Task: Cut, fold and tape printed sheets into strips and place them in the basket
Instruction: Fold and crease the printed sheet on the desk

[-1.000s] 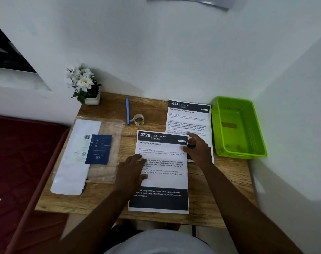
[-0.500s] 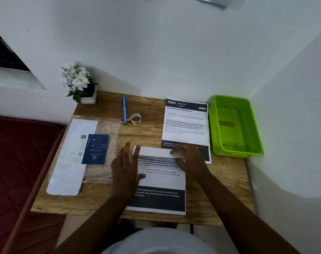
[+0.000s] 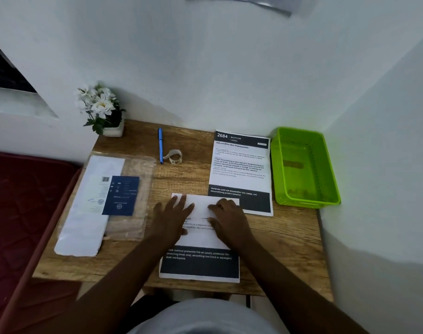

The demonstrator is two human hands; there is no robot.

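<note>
Head view: you've folded the near sheet (image 3: 201, 239)'s top edge toward you since a second ago. Your left hand (image 3: 173, 219) and right hand (image 3: 229, 219) press flat on it, grasping nothing. Creasing comes next; the basket (image 3: 304, 203) sits at two o'clock.

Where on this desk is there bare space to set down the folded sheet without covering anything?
Bare wood shows along the near right of the desk, below the 2684 sheet and green basket. A smaller patch lies between the tape roll, the plastic sleeve and the 2684 sheet. The left side is crowded by the sleeve and its papers; both hands fill the centre.
</note>
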